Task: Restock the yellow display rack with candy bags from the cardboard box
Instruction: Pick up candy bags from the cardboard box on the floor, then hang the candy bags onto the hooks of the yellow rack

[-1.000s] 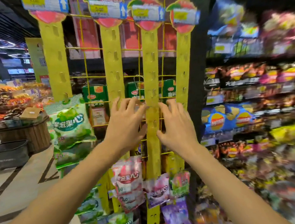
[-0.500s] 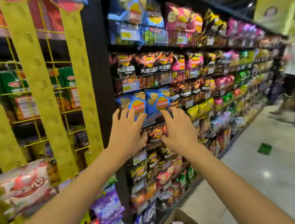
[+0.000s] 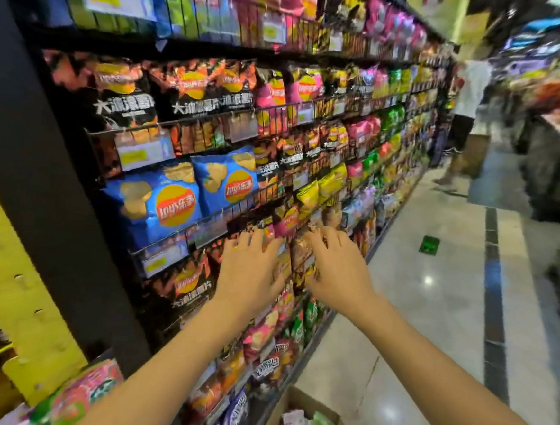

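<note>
head: left hand [image 3: 247, 277], right hand [image 3: 340, 269] fingers spread, empty; cardboard box [image 3: 272, 424] mouth up, long axis unclear.

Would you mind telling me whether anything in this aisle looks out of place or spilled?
One thing: a small green patch lies alone on the aisle floor, apart from the shelves; it is too blurred to tell a dropped packet from a floor sticker. The chip bags sit in place, none spilled.
</note>
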A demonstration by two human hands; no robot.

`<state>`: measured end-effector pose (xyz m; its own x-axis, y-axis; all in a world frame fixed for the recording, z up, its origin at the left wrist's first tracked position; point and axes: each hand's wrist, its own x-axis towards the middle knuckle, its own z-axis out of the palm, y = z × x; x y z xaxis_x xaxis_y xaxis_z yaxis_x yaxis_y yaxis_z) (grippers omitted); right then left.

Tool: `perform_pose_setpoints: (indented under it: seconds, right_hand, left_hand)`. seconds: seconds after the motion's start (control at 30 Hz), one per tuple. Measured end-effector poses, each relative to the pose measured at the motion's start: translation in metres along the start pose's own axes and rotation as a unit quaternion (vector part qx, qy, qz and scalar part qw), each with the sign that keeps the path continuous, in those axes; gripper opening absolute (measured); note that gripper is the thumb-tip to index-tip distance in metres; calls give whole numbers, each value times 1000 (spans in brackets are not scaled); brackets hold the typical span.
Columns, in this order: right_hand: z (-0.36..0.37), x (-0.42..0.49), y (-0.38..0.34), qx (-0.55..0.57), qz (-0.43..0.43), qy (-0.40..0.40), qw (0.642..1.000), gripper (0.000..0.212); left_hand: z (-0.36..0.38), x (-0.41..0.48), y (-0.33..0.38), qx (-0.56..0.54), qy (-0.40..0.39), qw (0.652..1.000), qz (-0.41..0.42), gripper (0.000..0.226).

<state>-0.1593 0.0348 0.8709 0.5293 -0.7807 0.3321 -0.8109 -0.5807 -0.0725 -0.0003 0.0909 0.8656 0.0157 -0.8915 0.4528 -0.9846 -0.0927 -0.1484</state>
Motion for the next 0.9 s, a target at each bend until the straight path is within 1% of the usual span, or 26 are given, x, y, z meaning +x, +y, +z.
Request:
perform_pose_setpoints:
  seconds: [0.1,0.23,0.4,0.5,0.53,0.6,0.67,0.73,0.8,0.9]
  right_hand:
    - [24,19,13,7,23,-30,999,76]
    - [59,39,28,6,52,-65,997,80]
    - [117,44,46,10,75,-121,990,75]
    - [162,41,60,37,69,-125,989,65]
    - [180,39,65,34,72,-147,986,65]
    - [225,30,76,28,77,-208,975,72]
    - [281,14,87,49,85,-246,964,74]
    - [350,-14,95,66,89,-274,955,69]
    - [427,-49,102,68,93,-320,940,68]
    - [540,-100,111,83,106,-358,924,69]
  left_hand:
    - [34,25,-1,-26,-24,999,12,55]
    - [85,45,-1,-34,-55,997,36,57]
    - [151,48,2,-50,-126,990,36,56]
    - [197,40,6,-52,-173,983,42,60]
    - [215,36,8,-56,-190,979,41,60]
    - [257,20,14,-67,-230,970,32,58]
    - [308,-5,23,-76,-278,957,24,59]
    - [368,-40,35,-92,-319,943,8,58]
    - [432,-81,50,-103,-345,933,-9,58]
    - [532,-147,73,-69,-412,908,10,58]
